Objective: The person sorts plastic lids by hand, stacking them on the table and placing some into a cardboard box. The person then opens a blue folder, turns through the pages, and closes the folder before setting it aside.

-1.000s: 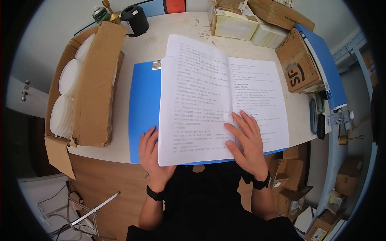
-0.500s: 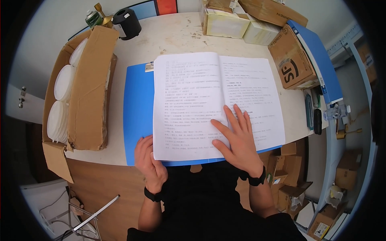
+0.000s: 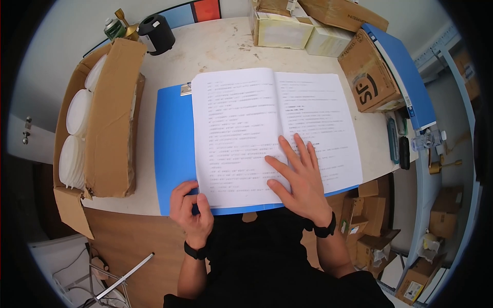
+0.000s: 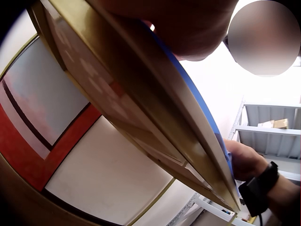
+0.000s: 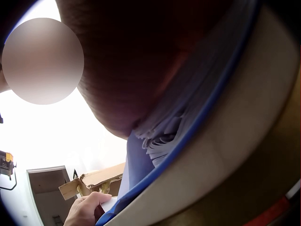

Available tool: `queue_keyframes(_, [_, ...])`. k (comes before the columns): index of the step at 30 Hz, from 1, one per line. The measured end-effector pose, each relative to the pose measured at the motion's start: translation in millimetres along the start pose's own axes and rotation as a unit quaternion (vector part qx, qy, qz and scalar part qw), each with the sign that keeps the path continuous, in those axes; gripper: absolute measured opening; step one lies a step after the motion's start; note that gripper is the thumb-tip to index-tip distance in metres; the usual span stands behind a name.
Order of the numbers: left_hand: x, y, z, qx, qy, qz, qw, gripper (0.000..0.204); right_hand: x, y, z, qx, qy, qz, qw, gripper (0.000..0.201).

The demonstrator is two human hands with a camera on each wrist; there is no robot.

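On the table (image 3: 215, 43), across your blue clip folder (image 3: 173, 149), lie the open printed pages (image 3: 236, 133). Your right hand (image 3: 304, 187), grip spread wide on them, could crease sheets if it drags; your left hand's (image 3: 186, 213) curled by the corner, pinch unclear, and tugging might tear it.

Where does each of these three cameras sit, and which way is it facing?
Head: on the person's head, facing forward and down at the open pages; both hands and forearms show.
Left wrist: beside the table edge, facing up across it; left hand close above, right hand beyond.
Right wrist: facing up along the edge from the other side; right hand fills the top, left hand lower left.
Both wrist views share the blue folder's edge.
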State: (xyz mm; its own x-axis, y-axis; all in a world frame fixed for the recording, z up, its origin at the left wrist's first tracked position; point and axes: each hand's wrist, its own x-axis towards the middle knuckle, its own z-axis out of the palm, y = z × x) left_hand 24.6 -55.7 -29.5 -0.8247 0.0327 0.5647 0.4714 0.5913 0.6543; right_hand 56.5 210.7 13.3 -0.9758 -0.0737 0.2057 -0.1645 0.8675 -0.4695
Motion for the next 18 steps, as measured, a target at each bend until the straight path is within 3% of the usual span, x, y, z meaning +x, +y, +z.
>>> queue_keyframes(6, [-4.6, -0.9, 2.7, -0.023, 0.057, -0.006, 0.998, 0.033, 0.5, -0.9, -2.5, 0.001, 0.001, -0.009, 1.000, 0.040])
queue_keyframes(18, [-1.9, 0.8, -1.1, -0.025, 0.034, 0.010, 0.999, 0.027, 0.0, 0.9, -2.0, 0.007, -0.010, -0.014, 1.000, 0.036])
